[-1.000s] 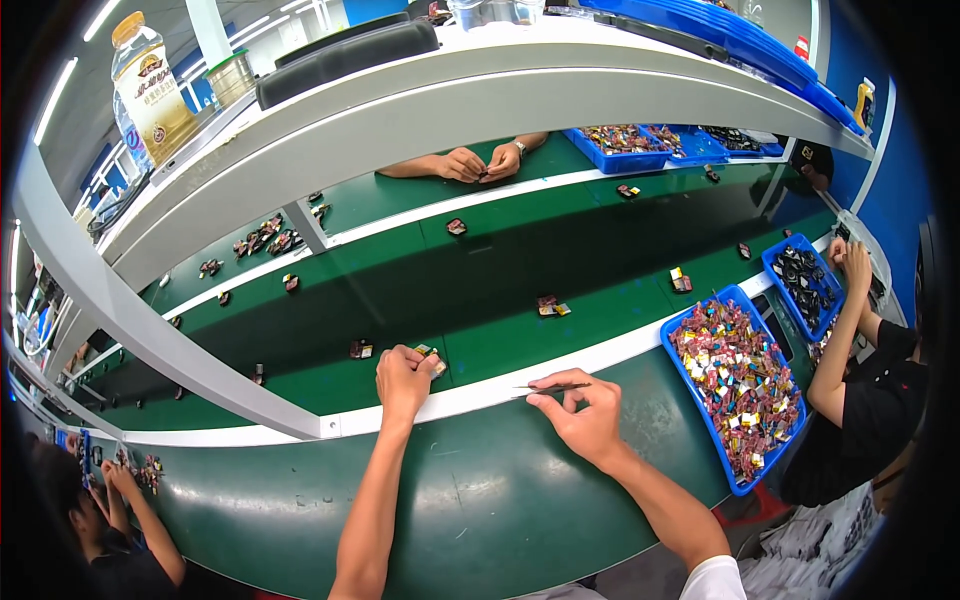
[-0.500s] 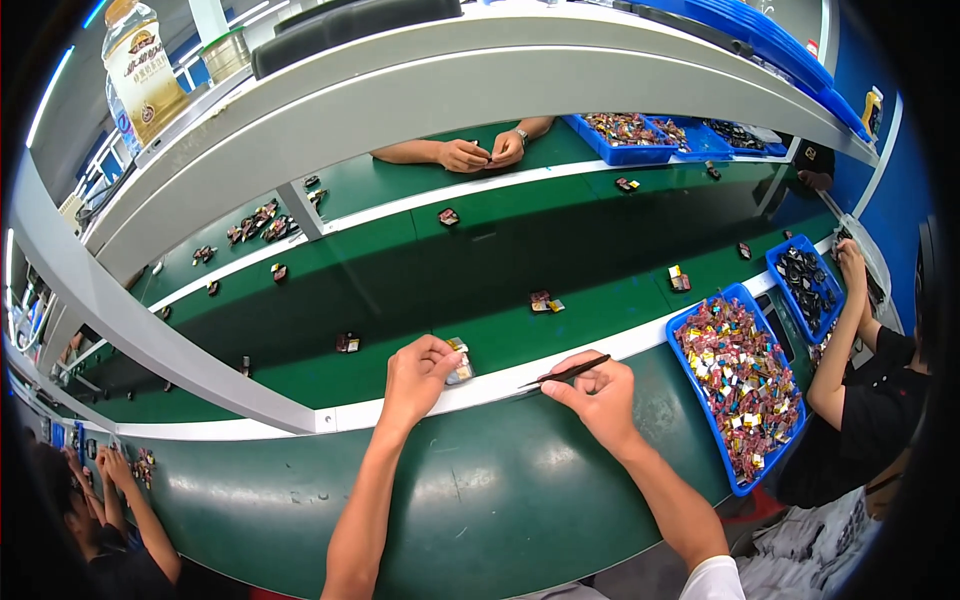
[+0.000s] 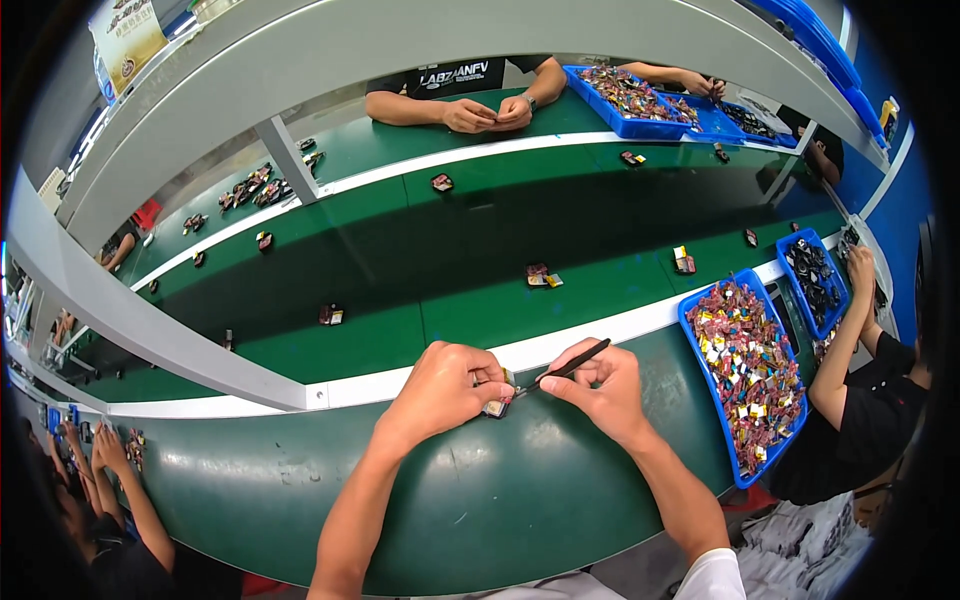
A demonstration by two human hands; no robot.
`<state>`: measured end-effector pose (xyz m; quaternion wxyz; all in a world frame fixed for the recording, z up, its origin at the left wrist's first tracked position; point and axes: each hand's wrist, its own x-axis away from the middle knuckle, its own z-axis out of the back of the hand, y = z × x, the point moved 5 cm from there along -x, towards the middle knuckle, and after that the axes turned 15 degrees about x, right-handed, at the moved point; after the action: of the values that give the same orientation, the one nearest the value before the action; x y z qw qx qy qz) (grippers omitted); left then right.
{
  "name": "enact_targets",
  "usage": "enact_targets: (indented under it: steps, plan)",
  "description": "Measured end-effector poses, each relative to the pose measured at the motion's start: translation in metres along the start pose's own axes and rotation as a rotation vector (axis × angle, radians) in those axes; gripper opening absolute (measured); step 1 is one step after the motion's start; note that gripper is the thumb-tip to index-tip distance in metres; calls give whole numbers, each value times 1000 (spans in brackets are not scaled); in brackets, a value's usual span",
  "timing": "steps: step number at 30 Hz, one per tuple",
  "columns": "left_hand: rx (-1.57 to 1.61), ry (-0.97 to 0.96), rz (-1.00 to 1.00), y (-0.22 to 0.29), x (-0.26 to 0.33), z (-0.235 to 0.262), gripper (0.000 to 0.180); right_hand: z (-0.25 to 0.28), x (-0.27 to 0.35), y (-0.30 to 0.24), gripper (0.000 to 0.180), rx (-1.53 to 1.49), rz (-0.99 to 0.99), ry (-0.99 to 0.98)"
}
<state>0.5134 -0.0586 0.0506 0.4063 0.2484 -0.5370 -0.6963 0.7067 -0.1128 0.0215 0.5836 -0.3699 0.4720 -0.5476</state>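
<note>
My left hand [image 3: 445, 385] is closed around a small dark part with a yellow tag [image 3: 497, 405], held just above the green workbench [image 3: 470, 500]. My right hand [image 3: 598, 392] pinches black tweezers [image 3: 570, 366] whose tip touches that part. Both hands meet near the white strip at the conveyor's near edge [image 3: 360, 385]. Most of the part is hidden by my fingers.
A blue tray [image 3: 745, 375] heaped with several small parts sits to my right. More parts ride the green conveyor belt [image 3: 540, 275]. A person opposite [image 3: 490, 112] works with both hands; another person's arm [image 3: 845, 340] reaches by a second blue tray [image 3: 812, 272]. A grey frame beam [image 3: 130, 320] crosses left.
My left hand drew the small part back from the belt's edge onto the bench. My right hand followed and brought the tweezers' tip to it. The view tilted down.
</note>
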Motion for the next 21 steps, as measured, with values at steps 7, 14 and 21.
enact_targets:
  steps: [7, 14, 21]
  plan:
    - [-32, -3, -12, -1, 0, -6, 12, -2, 1, 9, 15, 43, 9, -11]
    - [-84, -45, -38, -6, -2, -13, 11, 1, 2, 12, 15, 122, -22, -34]
    - [-181, -83, -141, 3, 1, -17, 11, -2, 3, 15, 16, 117, -78, -81]
